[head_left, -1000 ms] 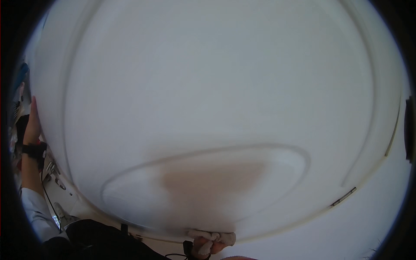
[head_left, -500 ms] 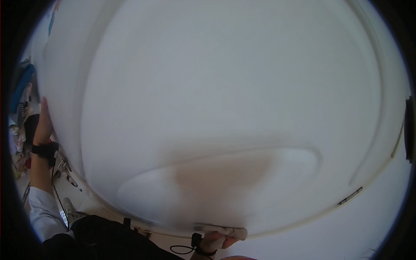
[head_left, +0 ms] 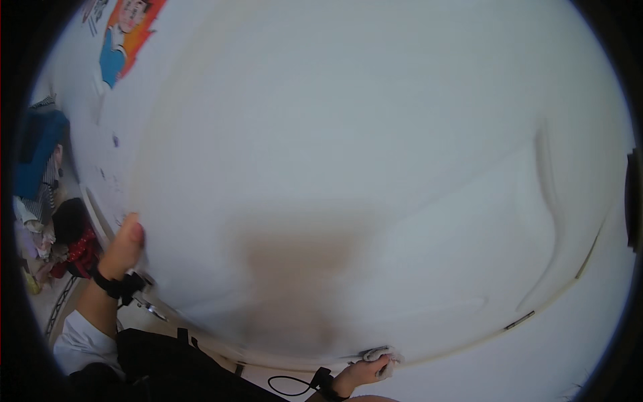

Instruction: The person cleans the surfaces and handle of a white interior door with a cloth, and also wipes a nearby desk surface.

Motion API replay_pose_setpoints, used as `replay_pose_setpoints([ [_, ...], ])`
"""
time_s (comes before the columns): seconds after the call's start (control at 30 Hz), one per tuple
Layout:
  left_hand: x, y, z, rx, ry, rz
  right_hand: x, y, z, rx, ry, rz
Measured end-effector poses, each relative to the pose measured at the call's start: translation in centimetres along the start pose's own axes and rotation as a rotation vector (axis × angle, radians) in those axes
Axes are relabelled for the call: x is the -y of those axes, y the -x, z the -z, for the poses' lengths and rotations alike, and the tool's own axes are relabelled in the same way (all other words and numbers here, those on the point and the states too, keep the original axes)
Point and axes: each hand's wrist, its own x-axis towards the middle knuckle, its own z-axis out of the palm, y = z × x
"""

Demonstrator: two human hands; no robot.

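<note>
A large white door panel (head_left: 348, 134) with raised moulding fills most of the view. My left hand (head_left: 126, 246) grips its left edge, thumb showing and the other fingers hidden. At the bottom, my right hand (head_left: 362, 373) is closed round a crumpled greyish cloth (head_left: 387, 357). The cloth rests against the panel's lower edge, by a thin dark gap. Black straps circle both wrists, and a thin black cable loops beside the right one.
Beyond the left edge, a colourful cartoon picture (head_left: 127, 33) is on a white surface. Heaped clothes (head_left: 40, 161) in blue, red and stripes lie at far left. A small metal hinge (head_left: 520, 320) sits along the lower right edge. A brownish blurred reflection shows on the panel.
The panel has swung so its left edge sits farther right, my left hand with it, revealing the cartoon picture. My right hand and the cloth have moved slightly right.
</note>
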Motion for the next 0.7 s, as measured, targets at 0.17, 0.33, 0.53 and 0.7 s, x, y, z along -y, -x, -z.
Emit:
replay_pose_setpoints([
  [0.17,-3.9,-2.7,0.1,0.305,0.057,0.059,4.5,6.8,-5.7,0.066,0.09,0.093],
  [0.33,-3.1,-2.5,1.3,0.357,-0.029,0.107,8.5,14.0,-10.3,0.231,-0.022,0.262],
  [0.53,-5.6,-3.1,2.2,0.379,-0.01,0.109,14.0,20.0,-16.4,0.39,0.17,0.766],
  [0.7,-6.2,-2.8,2.7,0.439,-0.048,0.153,17.5,21.8,-20.2,0.198,-0.078,0.932],
])
